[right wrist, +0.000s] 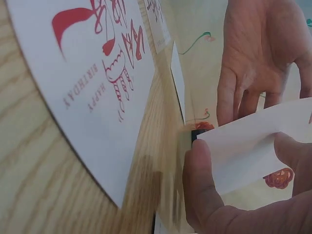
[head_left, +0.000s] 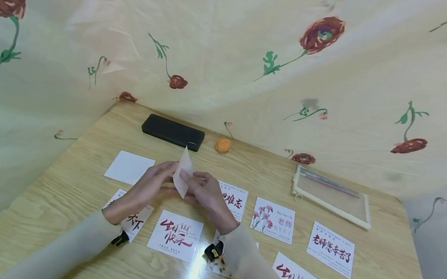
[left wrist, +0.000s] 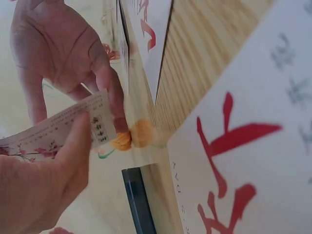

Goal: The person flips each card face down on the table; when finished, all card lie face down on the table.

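Observation:
In the head view my left hand (head_left: 150, 184) and right hand (head_left: 211, 197) meet over the table, holding one small card (head_left: 183, 162) upright between them. Its blank face turns toward my right hand, whose thumb presses on it in the right wrist view. The left wrist view shows the printed face (left wrist: 58, 122), with pink blossoms and small lettering, under my left thumb (left wrist: 78, 139). A slight bend runs through the card. Below my hands lie a birthday card with red lettering (head_left: 175, 237) and another red-lettered card (head_left: 139, 223), partly covered by my left wrist.
Further cards lie on the wooden table (head_left: 63, 211): a blank-faced one (head_left: 130, 167), a flowered one (head_left: 273, 220) and several lettered ones. At the back are a black case (head_left: 172, 131), an orange lump (head_left: 223, 145) and a clear pouch (head_left: 330, 195) with pens. Floral cloth hangs behind.

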The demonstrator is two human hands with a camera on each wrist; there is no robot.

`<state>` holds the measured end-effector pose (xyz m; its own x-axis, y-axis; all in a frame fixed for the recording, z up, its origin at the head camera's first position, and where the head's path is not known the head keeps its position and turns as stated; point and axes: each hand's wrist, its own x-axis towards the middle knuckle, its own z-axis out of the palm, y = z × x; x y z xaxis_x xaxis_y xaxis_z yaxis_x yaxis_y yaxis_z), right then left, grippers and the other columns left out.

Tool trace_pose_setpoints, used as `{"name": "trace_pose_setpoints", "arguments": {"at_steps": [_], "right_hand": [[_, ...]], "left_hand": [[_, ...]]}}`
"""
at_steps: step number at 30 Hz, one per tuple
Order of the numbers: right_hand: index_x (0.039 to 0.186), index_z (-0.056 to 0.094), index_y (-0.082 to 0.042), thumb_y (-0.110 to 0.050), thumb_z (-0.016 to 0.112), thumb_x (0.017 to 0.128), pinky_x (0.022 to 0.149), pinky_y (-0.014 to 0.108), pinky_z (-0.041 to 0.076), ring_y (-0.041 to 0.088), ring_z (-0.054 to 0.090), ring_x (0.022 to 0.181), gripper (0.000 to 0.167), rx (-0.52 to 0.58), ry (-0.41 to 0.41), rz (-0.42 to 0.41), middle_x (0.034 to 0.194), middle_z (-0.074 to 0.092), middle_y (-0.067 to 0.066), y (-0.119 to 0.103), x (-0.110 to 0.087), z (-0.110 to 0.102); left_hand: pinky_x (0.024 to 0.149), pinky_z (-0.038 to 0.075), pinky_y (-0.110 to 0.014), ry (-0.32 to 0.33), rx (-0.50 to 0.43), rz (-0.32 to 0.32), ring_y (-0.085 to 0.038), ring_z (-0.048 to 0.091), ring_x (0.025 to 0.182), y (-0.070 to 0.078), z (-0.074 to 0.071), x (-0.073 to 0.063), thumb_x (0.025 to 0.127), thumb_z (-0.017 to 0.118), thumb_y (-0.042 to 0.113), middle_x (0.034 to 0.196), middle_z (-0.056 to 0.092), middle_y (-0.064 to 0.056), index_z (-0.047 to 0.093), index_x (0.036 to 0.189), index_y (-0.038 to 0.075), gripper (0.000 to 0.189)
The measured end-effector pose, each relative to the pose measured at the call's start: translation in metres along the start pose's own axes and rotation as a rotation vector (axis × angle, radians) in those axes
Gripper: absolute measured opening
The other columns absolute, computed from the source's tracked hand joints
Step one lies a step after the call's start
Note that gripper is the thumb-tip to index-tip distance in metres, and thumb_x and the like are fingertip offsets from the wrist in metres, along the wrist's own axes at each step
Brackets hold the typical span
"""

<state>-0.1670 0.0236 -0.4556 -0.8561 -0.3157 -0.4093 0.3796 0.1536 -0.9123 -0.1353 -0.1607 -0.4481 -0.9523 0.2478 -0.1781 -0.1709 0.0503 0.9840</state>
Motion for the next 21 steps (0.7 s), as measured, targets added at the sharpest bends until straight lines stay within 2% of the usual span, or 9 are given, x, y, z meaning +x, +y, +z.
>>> {"name": "trace_pose_setpoints", "arguments": {"at_steps": [4, 7, 11, 15, 17, 21], "right_hand": [[0.151, 0.045, 0.0, -0.045, 0.076, 0.095, 0.084, 0.034, 0.064, 0.023, 0.074, 0.097, 0.078, -0.032, 0.048, -0.017, 0.141, 0.061, 0.024, -0.002, 0.0, 0.0], [0.149, 0.047, -0.001, -0.038, 0.078, 0.095, 0.08, 0.034, 0.065, 0.024, 0.075, 0.09, 0.072, -0.047, 0.081, -0.037, 0.139, 0.062, 0.024, 0.0, -0.001, 0.0], [0.145, 0.05, -0.003, -0.026, 0.079, 0.095, 0.075, 0.033, 0.065, 0.025, 0.076, 0.086, 0.063, -0.053, 0.116, -0.053, 0.133, 0.065, 0.022, 0.0, -0.001, -0.002], [0.141, 0.053, -0.003, -0.013, 0.079, 0.094, 0.071, 0.033, 0.065, 0.021, 0.075, 0.08, 0.054, -0.018, 0.14, -0.055, 0.127, 0.067, 0.021, 0.001, 0.001, -0.007], [0.138, 0.055, -0.003, -0.009, 0.078, 0.093, 0.07, 0.034, 0.066, 0.021, 0.074, 0.076, 0.051, -0.005, 0.155, -0.058, 0.123, 0.067, 0.02, 0.002, 0.002, -0.009], [0.133, 0.058, -0.004, -0.004, 0.078, 0.092, 0.069, 0.034, 0.066, 0.019, 0.073, 0.07, 0.046, -0.024, 0.175, -0.064, 0.118, 0.066, 0.018, 0.004, 0.004, -0.014]], "left_hand": [[0.103, 0.059, -0.038, 0.052, -0.053, 0.053, -0.031, 0.058, 0.133, 0.002, -0.002, -0.002, 0.115, 0.035, 0.042, 0.152, 0.047, -0.021, 0.042, 0.157, 0.004, 0.057], [0.098, 0.061, -0.037, 0.105, -0.07, 0.09, -0.022, 0.063, 0.127, 0.005, -0.006, -0.003, 0.114, 0.039, 0.035, 0.152, 0.05, -0.021, 0.045, 0.155, 0.005, 0.051], [0.094, 0.063, -0.042, 0.195, -0.061, 0.11, -0.011, 0.069, 0.113, 0.009, -0.015, -0.002, 0.112, 0.049, 0.028, 0.144, 0.059, -0.02, 0.053, 0.151, 0.008, 0.043], [0.09, 0.064, -0.037, 0.272, 0.02, 0.088, -0.009, 0.068, 0.101, 0.011, -0.024, -0.001, 0.109, 0.056, 0.02, 0.13, 0.062, -0.019, 0.061, 0.144, 0.007, 0.038], [0.088, 0.064, -0.032, 0.285, 0.08, 0.065, -0.009, 0.067, 0.101, 0.012, -0.028, -0.002, 0.108, 0.058, 0.018, 0.127, 0.061, -0.018, 0.062, 0.142, 0.006, 0.037], [0.087, 0.064, -0.03, 0.276, 0.213, 0.024, -0.011, 0.066, 0.097, 0.012, -0.038, -0.002, 0.106, 0.06, 0.017, 0.126, 0.062, -0.02, 0.064, 0.141, 0.006, 0.037]]}}
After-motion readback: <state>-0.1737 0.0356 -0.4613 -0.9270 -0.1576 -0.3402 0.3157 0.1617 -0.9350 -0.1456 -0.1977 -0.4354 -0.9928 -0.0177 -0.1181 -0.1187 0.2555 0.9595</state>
